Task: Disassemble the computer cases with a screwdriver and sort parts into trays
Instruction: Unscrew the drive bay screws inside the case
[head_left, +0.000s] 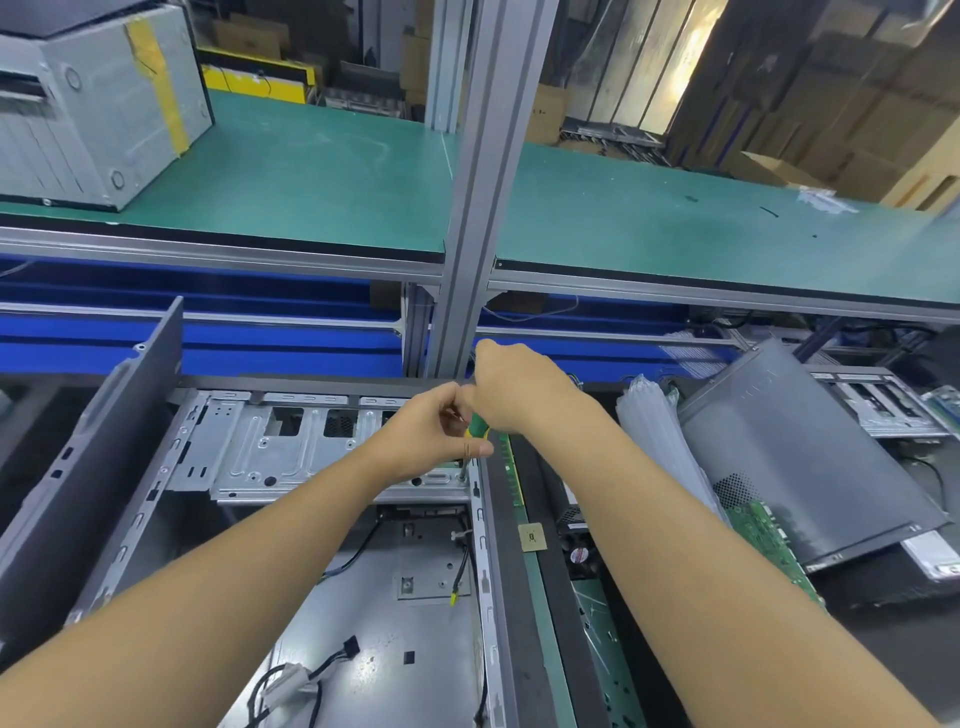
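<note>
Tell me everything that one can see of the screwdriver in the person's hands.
The screwdriver has a green handle with yellow parts, plastic by its look, and a thin grey metal shaft. It stands nearly upright, tip down at the right edge of the silver drive cage inside the open computer case. The right hand grips the handle's top; the left hand pinches it lower down. Both hands hide most of the handle.
</note>
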